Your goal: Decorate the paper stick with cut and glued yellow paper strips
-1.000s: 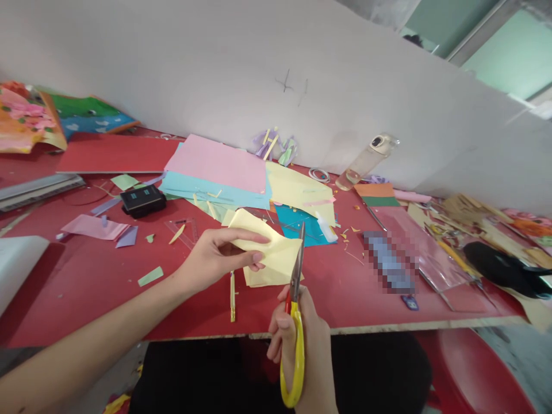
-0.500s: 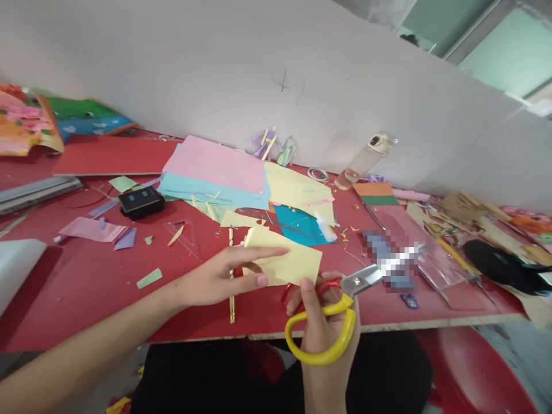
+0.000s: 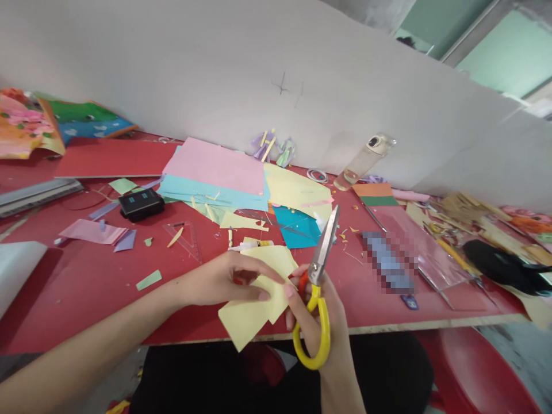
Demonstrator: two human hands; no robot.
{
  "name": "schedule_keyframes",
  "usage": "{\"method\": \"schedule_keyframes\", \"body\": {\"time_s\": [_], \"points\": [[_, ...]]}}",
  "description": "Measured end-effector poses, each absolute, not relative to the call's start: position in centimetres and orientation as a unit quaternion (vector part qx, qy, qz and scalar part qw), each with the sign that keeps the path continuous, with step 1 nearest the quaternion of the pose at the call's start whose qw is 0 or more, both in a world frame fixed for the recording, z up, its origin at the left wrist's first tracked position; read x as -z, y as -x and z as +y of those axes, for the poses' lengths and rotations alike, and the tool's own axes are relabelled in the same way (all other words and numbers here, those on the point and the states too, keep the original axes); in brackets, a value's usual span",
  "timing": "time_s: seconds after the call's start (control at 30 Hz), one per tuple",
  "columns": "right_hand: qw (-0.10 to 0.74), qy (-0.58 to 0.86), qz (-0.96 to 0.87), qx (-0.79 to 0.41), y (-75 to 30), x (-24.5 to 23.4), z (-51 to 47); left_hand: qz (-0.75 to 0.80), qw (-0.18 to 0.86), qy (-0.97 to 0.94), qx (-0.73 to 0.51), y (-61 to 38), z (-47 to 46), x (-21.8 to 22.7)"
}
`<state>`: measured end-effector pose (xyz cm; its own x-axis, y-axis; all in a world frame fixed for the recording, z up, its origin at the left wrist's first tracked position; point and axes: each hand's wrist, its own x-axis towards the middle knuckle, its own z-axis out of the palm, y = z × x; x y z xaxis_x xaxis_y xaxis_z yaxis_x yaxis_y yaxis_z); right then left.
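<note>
Pale yellow paper (image 3: 245,319), showing as two overlapping flaps with corners pointing down, is held just above the table's front edge. My left hand (image 3: 219,279) grips it from the left, thumb and index finger lying across its face; the other fingers are largely hidden. On the paper's right edge, the thumb and fingertips of my right hand (image 3: 332,310) pinch it. That same hand also carries scissors (image 3: 320,259) with red and yellow handles, blades together and pointing up and away from me. A glue tube or marker (image 3: 261,244) lies partly hidden behind the paper.
On the red table (image 3: 95,310) lie pink sheets (image 3: 219,164), a yellow sheet (image 3: 297,187), a teal sheet (image 3: 295,227), a set square (image 3: 187,244), a black box (image 3: 141,203) and paper scraps. A clear bottle (image 3: 362,161) leans by the wall. A red stool (image 3: 483,368) stands below right.
The yellow paper has turned and come lower and nearer, its flaps now spread apart. My right hand has rotated, swinging the scissor blades from pointing right to pointing up.
</note>
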<state>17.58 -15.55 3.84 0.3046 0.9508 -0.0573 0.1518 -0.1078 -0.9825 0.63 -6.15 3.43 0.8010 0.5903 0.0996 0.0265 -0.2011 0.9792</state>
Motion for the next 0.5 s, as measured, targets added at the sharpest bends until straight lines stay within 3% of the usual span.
{"method": "schedule_keyframes", "body": {"time_s": [0.2,0.5], "points": [[0.566,0.583,-0.39,-0.434,-17.0,-2.0,-16.4,0.31,0.582,-0.684,-0.31,-0.7,-6.0,-2.9],[0.534,0.545,-0.392,-0.514,-15.2,1.4,-20.7,0.335,0.558,-0.623,-0.433,-0.9,-6.1,-2.8]]}}
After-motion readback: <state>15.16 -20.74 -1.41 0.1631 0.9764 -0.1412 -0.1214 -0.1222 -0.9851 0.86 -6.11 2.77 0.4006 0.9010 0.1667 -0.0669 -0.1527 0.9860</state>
